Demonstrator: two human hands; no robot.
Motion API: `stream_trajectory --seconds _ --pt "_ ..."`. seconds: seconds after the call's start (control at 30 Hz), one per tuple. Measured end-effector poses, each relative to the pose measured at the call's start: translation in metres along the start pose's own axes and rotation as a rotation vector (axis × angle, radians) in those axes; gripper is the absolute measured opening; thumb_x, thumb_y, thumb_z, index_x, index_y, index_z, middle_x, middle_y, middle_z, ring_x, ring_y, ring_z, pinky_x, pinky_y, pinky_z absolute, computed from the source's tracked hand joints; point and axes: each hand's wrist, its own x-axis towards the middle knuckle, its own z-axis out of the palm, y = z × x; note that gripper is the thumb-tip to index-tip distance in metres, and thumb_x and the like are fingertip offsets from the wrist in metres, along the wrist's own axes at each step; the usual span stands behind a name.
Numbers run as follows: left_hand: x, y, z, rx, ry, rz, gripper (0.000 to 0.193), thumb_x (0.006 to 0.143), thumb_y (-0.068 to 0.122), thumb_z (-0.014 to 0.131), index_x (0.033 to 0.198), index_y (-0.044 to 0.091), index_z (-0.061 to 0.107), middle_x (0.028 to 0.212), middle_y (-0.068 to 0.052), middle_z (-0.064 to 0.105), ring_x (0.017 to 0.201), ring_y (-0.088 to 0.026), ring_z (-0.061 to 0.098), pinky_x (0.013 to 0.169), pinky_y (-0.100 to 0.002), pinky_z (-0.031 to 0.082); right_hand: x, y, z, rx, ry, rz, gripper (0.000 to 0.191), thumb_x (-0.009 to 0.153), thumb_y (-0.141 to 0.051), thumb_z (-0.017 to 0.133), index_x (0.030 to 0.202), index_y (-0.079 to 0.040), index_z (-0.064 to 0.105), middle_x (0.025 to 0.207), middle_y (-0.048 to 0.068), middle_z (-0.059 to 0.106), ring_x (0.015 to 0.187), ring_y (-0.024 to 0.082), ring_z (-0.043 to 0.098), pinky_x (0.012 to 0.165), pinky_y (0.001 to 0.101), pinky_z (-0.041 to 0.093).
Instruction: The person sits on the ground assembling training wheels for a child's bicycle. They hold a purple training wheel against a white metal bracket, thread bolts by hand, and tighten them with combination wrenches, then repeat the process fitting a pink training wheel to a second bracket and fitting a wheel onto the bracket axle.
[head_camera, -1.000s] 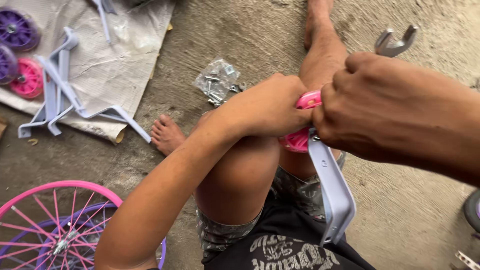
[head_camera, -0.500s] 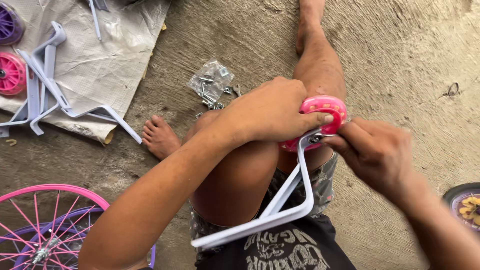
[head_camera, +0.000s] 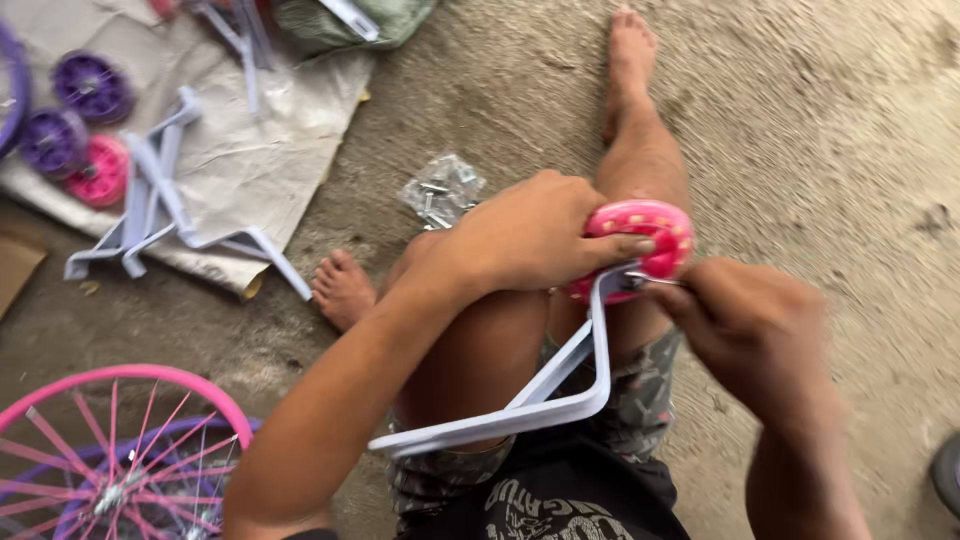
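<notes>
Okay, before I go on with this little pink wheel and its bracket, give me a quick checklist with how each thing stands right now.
1. Left hand gripping the pink training wheel: ok.
2. Right hand at the wheel's axle, where the pale lilac bracket meets it: ok.
3. Axle fastener seated and tight: cannot tell, the fingers hide it.
4. Bracket steadied: ok, its long arm rests across the thigh.
5. Clear bag of hardware close by on the concrete floor: ok.
6. Spare brackets lying on the sheet: ok.
</notes>
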Motion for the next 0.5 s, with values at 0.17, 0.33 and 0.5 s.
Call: stream_trajectory --seconds 0.17,0.33,0.5 --pt "-0.016 -0.006 0.000 0.030 0.124 0.019 0.043 0.087 0.053 0.067 0.088 0.012 0.078 0.073 -0.008 0.076 0.071 -0.026 0.075 0.069 -0.042 0.058 -0.011 0.003 -0.025 0.226 0.174 0.341 0.017 0.097 -0.012 0.075 0.108 0.001 0.073 0.073 0.009 0.064 0.060 0.016 0.058 0.057 0.0292 0.044" --pt "-0.054 -0.003 -0.016 0.026 0.409 0.142 0.045 0.095 0.052 0.065 0.104 0.009 0.075 0.085 -0.009 0.074 0.072 -0.022 0.072 0.071 -0.039 0.058 -0.005 -0.012 0.017 0.922 -0.081 0.292 0.045 0.083 -0.011 0.078 0.124 0.002 0.066 0.095 0.007 0.074 0.078 0.012 0.070 0.069 0.0263 0.058" --pt "-0.094 0.036 -0.026 0.262 0.879 0.044 0.050 0.102 0.049 0.067 0.124 0.004 0.069 0.091 -0.008 0.069 0.067 -0.015 0.067 0.056 -0.034 0.056 -0.014 -0.056 0.054 1.427 -0.204 -0.002 0.088 0.081 -0.049 0.083 0.139 0.007 0.048 0.122 0.010 0.060 0.109 0.018 0.062 0.090 0.0305 0.055"
